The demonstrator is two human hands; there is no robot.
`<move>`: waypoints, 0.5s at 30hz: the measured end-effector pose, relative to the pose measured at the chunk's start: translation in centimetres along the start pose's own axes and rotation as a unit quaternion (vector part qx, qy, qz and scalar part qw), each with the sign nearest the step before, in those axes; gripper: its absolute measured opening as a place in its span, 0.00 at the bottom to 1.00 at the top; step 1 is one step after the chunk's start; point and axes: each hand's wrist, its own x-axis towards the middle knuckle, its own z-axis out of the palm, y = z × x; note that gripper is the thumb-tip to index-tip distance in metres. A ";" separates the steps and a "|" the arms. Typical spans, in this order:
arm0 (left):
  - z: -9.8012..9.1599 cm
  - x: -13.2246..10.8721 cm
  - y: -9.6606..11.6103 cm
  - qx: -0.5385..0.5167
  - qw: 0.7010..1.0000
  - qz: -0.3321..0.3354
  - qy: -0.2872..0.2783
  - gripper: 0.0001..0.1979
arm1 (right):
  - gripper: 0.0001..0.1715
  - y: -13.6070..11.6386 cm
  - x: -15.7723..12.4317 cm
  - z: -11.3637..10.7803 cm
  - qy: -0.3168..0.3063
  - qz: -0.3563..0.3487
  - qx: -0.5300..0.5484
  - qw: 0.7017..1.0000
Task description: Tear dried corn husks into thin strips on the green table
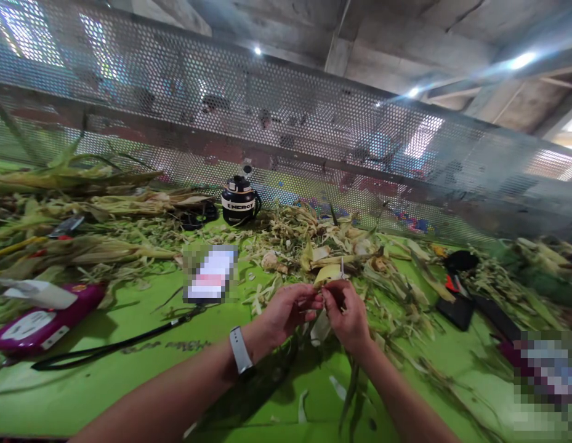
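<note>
My left hand [291, 312], with a pale watch strap at its wrist, has its fingers curled and the fingertips pinched together. Close against it, my right hand [345, 312] pinches with thumb and forefinger. A yellowish corn husk [329, 273] sticks up from between the fingertips of both hands. Beside it a thin whitish pointed piece shows above the right hand; its kind I cannot make out. Green husk strips [353, 387] hang below the right hand. Just beyond the hands lies a heap of shredded husks [313, 231].
The green table [151, 400] carries a blurred phone [210, 274] with a black strap [105, 352], a purple device [45, 323] at left and a black jug [239, 202] behind. More husks [73, 184] lie at left. A dark box [455, 309] is at right. A perforated metal screen [286, 117] stands behind.
</note>
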 end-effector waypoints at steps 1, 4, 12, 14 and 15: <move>-0.1 0.1 -0.1 0.008 1.000 0.009 -0.001 0.02 | 0.05 0.0 0.0 0.1 0.002 0.015 0.021 1.000; -0.3 0.2 -0.4 0.027 0.999 0.024 0.000 0.02 | 0.08 0.2 0.1 0.2 -0.010 0.037 0.048 0.998; 0.1 -0.6 -0.1 0.121 0.990 0.058 -0.031 0.14 | 0.03 0.2 0.1 -0.5 -0.028 0.041 0.088 0.995; 0.2 -0.7 0.1 0.147 0.986 0.059 -0.050 0.15 | 0.05 0.1 -0.1 -0.6 -0.027 0.055 0.118 0.991; 0.2 -0.8 0.1 0.153 0.985 0.060 -0.054 0.16 | 0.06 0.0 -0.1 -0.6 -0.027 0.060 0.129 0.989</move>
